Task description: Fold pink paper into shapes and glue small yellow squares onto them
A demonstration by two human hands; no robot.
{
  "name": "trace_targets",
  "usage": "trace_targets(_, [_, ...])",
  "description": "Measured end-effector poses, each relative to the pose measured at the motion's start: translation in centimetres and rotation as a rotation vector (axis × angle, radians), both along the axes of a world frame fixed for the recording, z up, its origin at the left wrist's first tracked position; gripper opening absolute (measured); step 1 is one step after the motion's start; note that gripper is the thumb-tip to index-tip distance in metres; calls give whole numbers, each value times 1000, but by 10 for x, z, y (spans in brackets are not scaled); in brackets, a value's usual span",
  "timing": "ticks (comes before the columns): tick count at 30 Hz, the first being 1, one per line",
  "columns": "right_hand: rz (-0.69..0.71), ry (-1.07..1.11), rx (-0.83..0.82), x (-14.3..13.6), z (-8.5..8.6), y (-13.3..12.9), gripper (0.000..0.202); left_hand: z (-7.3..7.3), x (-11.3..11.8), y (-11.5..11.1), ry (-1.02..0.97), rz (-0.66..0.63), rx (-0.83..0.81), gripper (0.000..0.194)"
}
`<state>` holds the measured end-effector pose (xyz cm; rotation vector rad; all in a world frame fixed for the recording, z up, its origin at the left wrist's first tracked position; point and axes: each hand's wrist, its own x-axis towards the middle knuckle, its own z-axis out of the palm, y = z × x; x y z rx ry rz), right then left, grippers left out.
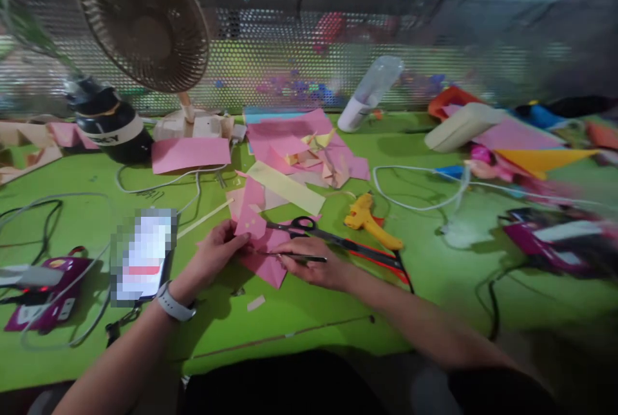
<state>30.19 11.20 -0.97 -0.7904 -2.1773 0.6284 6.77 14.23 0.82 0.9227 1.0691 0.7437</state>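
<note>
My left hand [218,253] pinches a small pink paper piece [252,221] between thumb and fingers, holding it upright above the table. Close beside it, my right hand [318,266] grips a slim dark pen-like tool [311,257], whose exact kind I cannot make out. The tool's tip points left, toward the lower edge of the pink piece. Beneath both hands lies another pink paper sheet [271,271]. Just behind my right hand are black-handled scissors [303,224], pointing away from me to the left. A yellow glue gun [371,221] rests farther right.
A phone [145,254] lies left of my hands, near a purple power strip [60,289]. Behind are a fan [145,26], a dark pot [113,122], stacked pink paper [284,135] and a clear-topped bottle [371,90]. White cables [410,206] cross the green table [299,331].
</note>
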Motion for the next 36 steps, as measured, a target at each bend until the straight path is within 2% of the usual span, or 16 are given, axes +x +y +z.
trace_targets(3, [7, -32, 48, 1, -3, 3, 22, -1, 1, 3, -14, -1, -25, 35])
trace_targets(7, [-13, 35, 85, 1, -5, 6, 21, -1, 1, 6, -18, -5, -35, 37])
trace_targets(15, [-16, 108, -111, 6, 3, -1, 20, 0, 6, 3, -11, -6, 0, 33])
trace_targets(22, [-43, 125, -120, 6, 2, -6, 18, -5, 6, 4, -8, -36, 44, 30])
trace_targets(25, [-31, 94, -41, 6, 3, -7, 18, -5, 5, 4, -6, -37, 52, 27])
trace_targets(31, [65, -12, 259, 5, 7, -10, 23, -4, 7, 3, -40, -17, 11, 18])
trace_targets(36, [47, -74, 310, 4, 5, -10, 22, -6, 7, 3, -35, -23, 9, 17])
